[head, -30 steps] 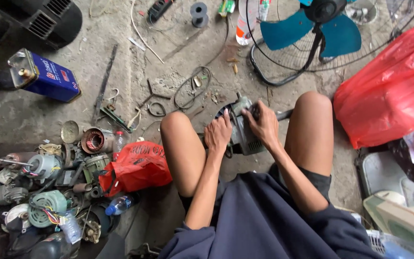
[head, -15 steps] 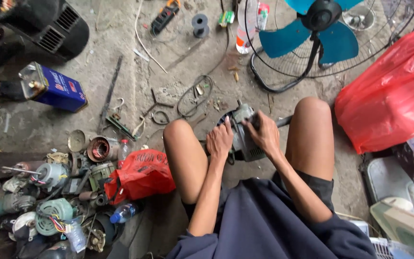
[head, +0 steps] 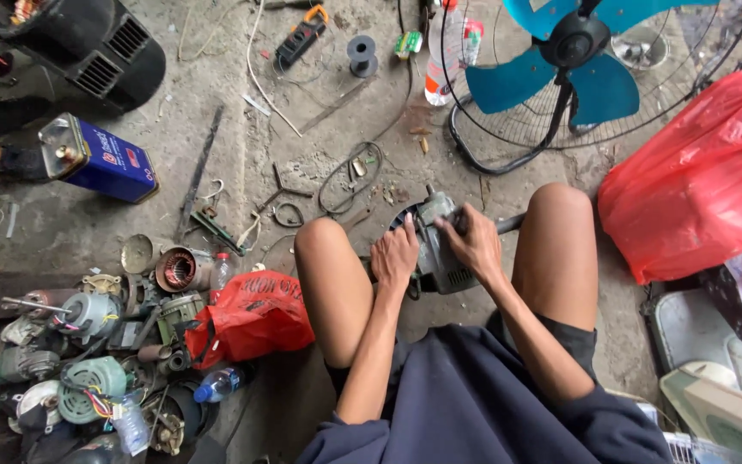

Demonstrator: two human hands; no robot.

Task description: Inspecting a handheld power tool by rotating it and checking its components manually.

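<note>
Hands have barely moved since a second ago: the left hand [head: 395, 255] stays pressed, fingers curled, on the grey motor [head: 436, 249] on the floor between the knees; the right hand [head: 474, 243] keeps gripping its top. Beside them, a red bag [head: 251, 314] bulges, contents hidden.

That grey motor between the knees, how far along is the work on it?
Done: the grey motor sits on the floor between the knees, its casing apparently closed. In hand: left hand steadies it, right hand grips its top. Left: I see no part removed from it.
</note>
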